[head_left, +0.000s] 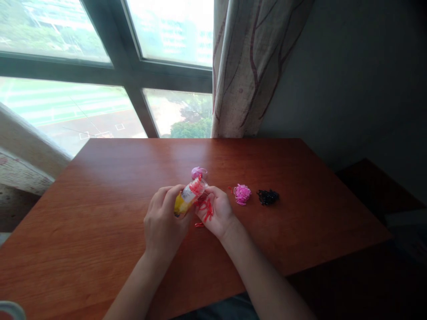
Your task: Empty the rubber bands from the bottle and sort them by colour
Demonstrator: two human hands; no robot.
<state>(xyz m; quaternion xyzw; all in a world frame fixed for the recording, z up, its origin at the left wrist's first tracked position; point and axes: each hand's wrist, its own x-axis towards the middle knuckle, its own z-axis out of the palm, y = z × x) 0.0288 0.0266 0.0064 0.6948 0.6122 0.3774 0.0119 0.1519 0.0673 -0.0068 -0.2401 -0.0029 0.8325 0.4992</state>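
Note:
My left hand (pixel 168 218) is wrapped round a small clear container (pixel 187 195) with a white label and red and yellow contents. The container tilts with its red end up and to the right, beside my right hand (pixel 218 211). That hand is cupped palm up, with several small red loops (pixel 208 209) lying in it; whether they are elastic bands or clips I cannot tell. Its thumb is at the container's upper end. More red pieces (pixel 199 225) lie on the table just under the hands. Behind the container sits a pinkish-purple item (pixel 199 172), partly hidden.
On the brown wooden table (pixel 100 213), a pile of pink loops (pixel 242 194) lies right of my hands, with a few red bits beside it. Farther right is a black pile (pixel 267 197). A window (pixel 176 111) and a curtain (pixel 247 66) stand beyond the far edge.

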